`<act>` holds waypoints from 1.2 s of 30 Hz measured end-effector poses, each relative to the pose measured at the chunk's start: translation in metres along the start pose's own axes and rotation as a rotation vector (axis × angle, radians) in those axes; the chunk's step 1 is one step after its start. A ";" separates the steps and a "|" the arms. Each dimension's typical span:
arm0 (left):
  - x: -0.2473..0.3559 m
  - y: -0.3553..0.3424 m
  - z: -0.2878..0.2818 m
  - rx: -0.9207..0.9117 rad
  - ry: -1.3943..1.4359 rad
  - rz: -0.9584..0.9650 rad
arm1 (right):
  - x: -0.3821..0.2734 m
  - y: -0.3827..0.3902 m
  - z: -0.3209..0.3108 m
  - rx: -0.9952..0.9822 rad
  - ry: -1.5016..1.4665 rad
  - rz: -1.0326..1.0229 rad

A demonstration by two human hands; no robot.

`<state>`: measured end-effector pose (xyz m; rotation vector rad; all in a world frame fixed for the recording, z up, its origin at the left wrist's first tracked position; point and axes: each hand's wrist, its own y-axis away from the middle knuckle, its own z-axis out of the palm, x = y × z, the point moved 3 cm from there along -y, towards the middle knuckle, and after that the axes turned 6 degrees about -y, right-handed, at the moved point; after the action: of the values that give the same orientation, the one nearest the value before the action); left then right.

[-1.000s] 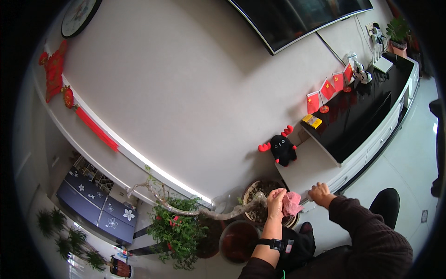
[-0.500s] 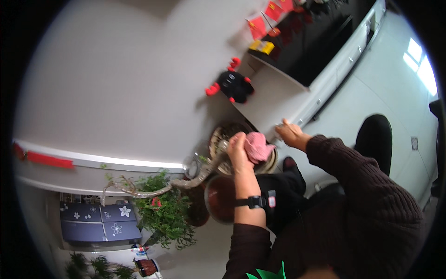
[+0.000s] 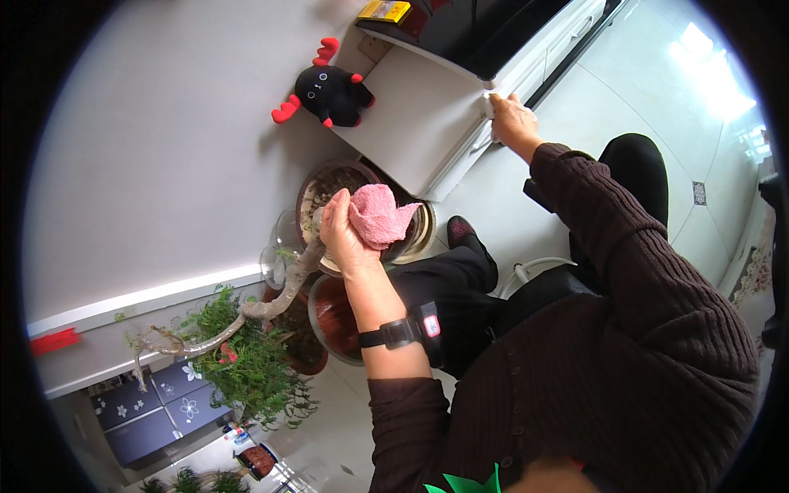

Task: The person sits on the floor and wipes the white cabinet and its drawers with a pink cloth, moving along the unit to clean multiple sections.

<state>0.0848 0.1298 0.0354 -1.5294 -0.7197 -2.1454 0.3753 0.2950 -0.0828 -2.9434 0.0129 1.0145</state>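
Observation:
My left hand [image 3: 343,226] is closed on a pink cloth [image 3: 380,214], just over a brown pot [image 3: 325,177] holding a plant with a pale, bent trunk [image 3: 288,292]. My right hand [image 3: 514,123] reaches to the front edge of the white cabinet [image 3: 415,123], fingers curled round a small white part that I cannot make out. A black plush toy with red antlers [image 3: 329,93] sits on the cabinet's lower top, beside the raised black top [image 3: 460,33].
A yellow box [image 3: 384,12] lies on the black top. A reddish bowl [image 3: 329,329] and leafy green plants [image 3: 238,370] stand lower left. My legs and shoe [image 3: 460,234] are below me on the tiled floor [image 3: 649,99]. A white wall [image 3: 164,164] rises behind.
My view has tilted down and toward the cabinet, so the television and flags have mostly left the picture. My right hand has moved forward along the cabinet front; my left still holds the cloth.

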 end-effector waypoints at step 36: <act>0.007 -0.009 -0.005 0.008 0.012 0.065 | -0.055 -0.041 0.050 0.020 0.150 -0.214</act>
<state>0.0737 0.1339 0.0391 -1.5131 -0.6649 -2.1003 0.3016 0.3376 -0.0870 -2.9150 -0.2801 0.7603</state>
